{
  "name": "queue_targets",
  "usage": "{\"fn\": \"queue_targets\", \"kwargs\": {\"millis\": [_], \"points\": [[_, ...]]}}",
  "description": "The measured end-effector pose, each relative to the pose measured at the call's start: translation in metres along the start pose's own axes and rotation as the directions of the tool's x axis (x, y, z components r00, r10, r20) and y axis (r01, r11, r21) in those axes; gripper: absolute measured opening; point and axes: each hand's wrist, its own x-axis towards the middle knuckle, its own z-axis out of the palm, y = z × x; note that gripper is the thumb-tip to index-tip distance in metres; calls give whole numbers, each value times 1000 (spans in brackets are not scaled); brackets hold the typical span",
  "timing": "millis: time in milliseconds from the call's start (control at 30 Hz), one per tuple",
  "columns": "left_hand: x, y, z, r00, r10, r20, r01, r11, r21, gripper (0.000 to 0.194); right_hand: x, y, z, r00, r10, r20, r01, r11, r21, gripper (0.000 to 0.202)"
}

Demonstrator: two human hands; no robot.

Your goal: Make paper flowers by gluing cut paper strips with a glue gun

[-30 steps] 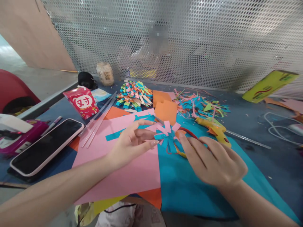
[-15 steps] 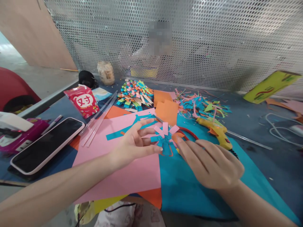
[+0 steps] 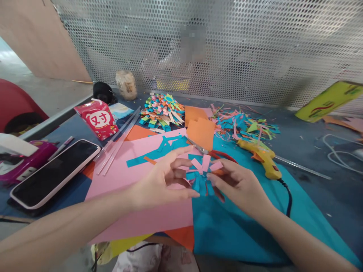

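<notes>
Between my two hands is a small paper flower (image 3: pixel 200 176) of blue, pink and some orange strips. My left hand (image 3: pixel 167 177) grips it from the left, thumb low and fingers curled behind. On the other side my right hand (image 3: pixel 241 185) pinches its edge between thumb and fingers. Just behind lie red-handled scissors (image 3: pixel 224 155), partly hidden by the right hand. Cut blue strips (image 3: pixel 159 150) rest on a pink paper sheet (image 3: pixel 136 223) under the left arm. A large blue sheet (image 3: pixel 227 234) spreads beneath the right hand.
A yellow glue gun (image 3: pixel 261 156) lies on the right. Behind are paper scraps (image 3: pixel 244 122), orange paper pieces (image 3: pixel 201 132) and a multicoloured paper-strip pile (image 3: pixel 163 109). To the left are clear glue sticks (image 3: pixel 116 147), a red packet (image 3: pixel 96 119) and a phone (image 3: pixel 56 173). A perforated metal screen (image 3: pixel 241 49) stands behind.
My right hand has turned, its thumb now showing in front against the paper flower. The flower has moved slightly down and to the right with both hands.
</notes>
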Motion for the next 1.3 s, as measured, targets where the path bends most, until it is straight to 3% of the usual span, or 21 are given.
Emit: {"fn": "queue_targets", "kwargs": {"millis": [167, 333, 467, 667, 900, 1300], "points": [[2, 2, -2, 999, 15, -49, -17, 998, -57, 58, -1, 0, 0, 996, 0, -92, 5, 999, 51, 14], [6, 4, 0, 990, -61, -127, 54, 997, -57, 58, -5, 1, 0, 993, -70, -93, 71, 998, -2, 9], [7, 7, 1, 986, -122, -115, 115, 991, -70, 50, -8, 0, 0, 986, -129, -106, 122, 990, -67, 6], [7, 8, 1, 993, -102, -64, 98, 994, -51, 39, -8, -3, -1, 960, -255, -120, 219, 943, -252, 7], [5, 6, 1, 988, -138, -69, 138, 990, 6, 41, -10, -2, -2, 913, -397, -96, 321, 842, -433, 6], [4, 4, 0, 992, -102, -68, 109, 988, 113, 42, -10, -2, 0, 895, -439, -80, 335, 780, -528, 7]]}}
